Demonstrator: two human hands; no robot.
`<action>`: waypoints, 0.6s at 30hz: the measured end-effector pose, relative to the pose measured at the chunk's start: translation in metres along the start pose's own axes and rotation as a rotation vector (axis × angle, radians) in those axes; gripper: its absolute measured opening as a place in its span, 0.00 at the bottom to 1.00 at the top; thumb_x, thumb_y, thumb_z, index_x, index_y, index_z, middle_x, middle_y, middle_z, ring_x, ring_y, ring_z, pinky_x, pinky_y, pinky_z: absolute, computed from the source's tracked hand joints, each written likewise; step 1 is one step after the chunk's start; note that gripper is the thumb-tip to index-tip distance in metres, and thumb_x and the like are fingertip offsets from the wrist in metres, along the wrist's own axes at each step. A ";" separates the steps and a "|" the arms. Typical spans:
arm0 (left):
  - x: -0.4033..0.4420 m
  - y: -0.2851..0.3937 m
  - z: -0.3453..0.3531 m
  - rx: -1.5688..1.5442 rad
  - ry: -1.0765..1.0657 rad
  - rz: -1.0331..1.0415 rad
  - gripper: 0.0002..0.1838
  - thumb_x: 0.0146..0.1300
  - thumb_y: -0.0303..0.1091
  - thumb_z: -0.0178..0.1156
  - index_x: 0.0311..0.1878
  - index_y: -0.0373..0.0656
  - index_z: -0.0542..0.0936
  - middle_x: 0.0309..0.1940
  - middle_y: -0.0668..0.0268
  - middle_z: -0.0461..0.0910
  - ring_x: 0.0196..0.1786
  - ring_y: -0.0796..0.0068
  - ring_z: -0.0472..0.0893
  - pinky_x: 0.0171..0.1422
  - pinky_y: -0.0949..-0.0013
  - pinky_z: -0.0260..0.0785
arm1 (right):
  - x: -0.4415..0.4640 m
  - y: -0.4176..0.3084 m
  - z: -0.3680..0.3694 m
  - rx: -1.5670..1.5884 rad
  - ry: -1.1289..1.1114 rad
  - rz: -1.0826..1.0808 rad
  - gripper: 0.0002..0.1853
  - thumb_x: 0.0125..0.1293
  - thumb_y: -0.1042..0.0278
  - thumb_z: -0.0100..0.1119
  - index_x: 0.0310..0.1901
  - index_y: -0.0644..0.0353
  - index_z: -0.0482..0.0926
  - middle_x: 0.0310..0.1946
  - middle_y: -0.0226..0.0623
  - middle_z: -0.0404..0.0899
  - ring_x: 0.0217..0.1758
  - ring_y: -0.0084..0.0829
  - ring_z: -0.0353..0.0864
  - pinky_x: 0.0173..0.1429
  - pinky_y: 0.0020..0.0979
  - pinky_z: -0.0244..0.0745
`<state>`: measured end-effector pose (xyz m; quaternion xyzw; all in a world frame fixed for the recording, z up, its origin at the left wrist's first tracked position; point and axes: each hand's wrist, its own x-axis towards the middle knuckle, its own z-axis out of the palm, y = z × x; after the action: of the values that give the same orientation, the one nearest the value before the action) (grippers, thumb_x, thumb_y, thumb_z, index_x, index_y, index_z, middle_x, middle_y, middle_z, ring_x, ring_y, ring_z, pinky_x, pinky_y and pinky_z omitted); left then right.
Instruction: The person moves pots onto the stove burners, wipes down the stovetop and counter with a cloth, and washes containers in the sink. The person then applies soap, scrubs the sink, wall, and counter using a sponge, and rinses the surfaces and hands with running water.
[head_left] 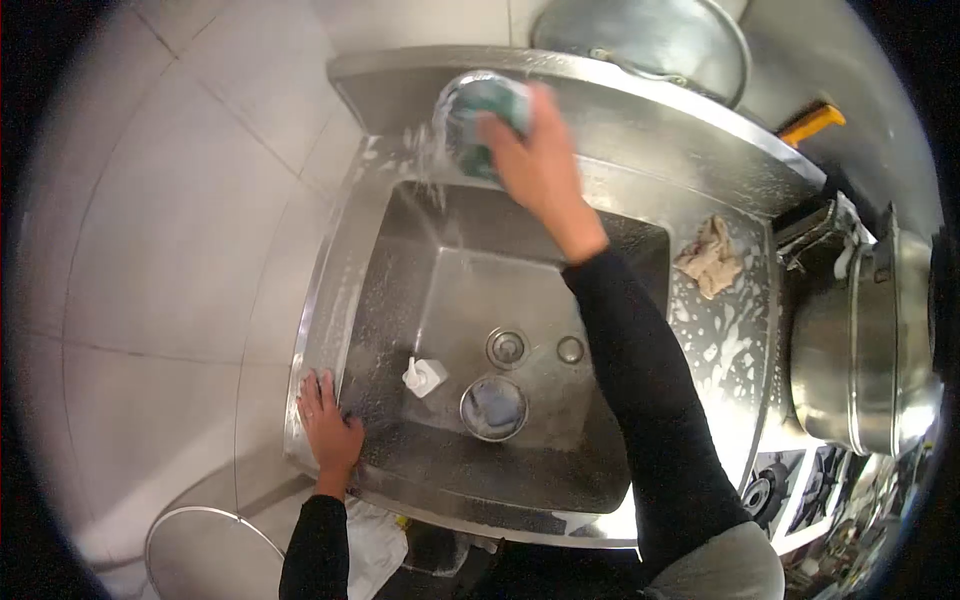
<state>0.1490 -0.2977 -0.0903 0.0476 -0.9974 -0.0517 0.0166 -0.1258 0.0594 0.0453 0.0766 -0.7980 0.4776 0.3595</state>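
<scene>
My right hand (540, 165), blurred by motion, grips a green scouring pad (485, 105) at the back wall of the steel sink (335, 290). A shiny, rounded edge and white suds show around the pad; whether a separate vessel is there I cannot tell. Wet streaks run down below it. Fingers spread, my left hand (332, 425) lies flat on the sink's left rim and holds nothing. In the basin stand a white pump bottle (428, 378) and a small round metal bowl (494, 434) with a greyish piece inside, near the drain (508, 348).
A crumpled beige cloth (710, 258) lies on the sudsy right ledge. Large steel pots (870, 340) stand at the right, above a gas stove (765, 490). Behind the sink are a big round lid (650, 35) and an orange handle (812, 124). A round-rimmed container (215, 512) stands lower left.
</scene>
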 end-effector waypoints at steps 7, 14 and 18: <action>0.002 -0.001 -0.001 0.008 0.020 -0.018 0.49 0.47 0.26 0.61 0.77 0.45 0.57 0.78 0.51 0.51 0.80 0.46 0.49 0.83 0.44 0.38 | 0.051 0.107 -0.038 0.147 0.045 0.347 0.30 0.70 0.54 0.62 0.66 0.64 0.70 0.46 0.42 0.83 0.49 0.27 0.80 0.50 0.32 0.77; 0.000 -0.003 -0.001 0.013 0.001 0.003 0.48 0.46 0.26 0.60 0.76 0.44 0.59 0.78 0.49 0.51 0.80 0.43 0.49 0.83 0.44 0.39 | 0.031 0.129 -0.063 0.467 -0.053 0.204 0.29 0.78 0.50 0.48 0.70 0.62 0.66 0.57 0.41 0.77 0.58 0.32 0.78 0.68 0.37 0.71; 0.003 0.003 -0.004 -0.044 -0.005 0.028 0.48 0.45 0.25 0.60 0.76 0.41 0.59 0.78 0.49 0.52 0.79 0.41 0.49 0.83 0.44 0.39 | 0.012 0.212 -0.229 0.377 0.474 0.355 0.19 0.80 0.58 0.44 0.63 0.62 0.68 0.55 0.40 0.77 0.55 0.30 0.80 0.62 0.36 0.77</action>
<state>0.1460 -0.2953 -0.0861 0.0330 -0.9966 -0.0736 0.0161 -0.1187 0.3617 -0.0315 -0.1113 -0.5908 0.6762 0.4259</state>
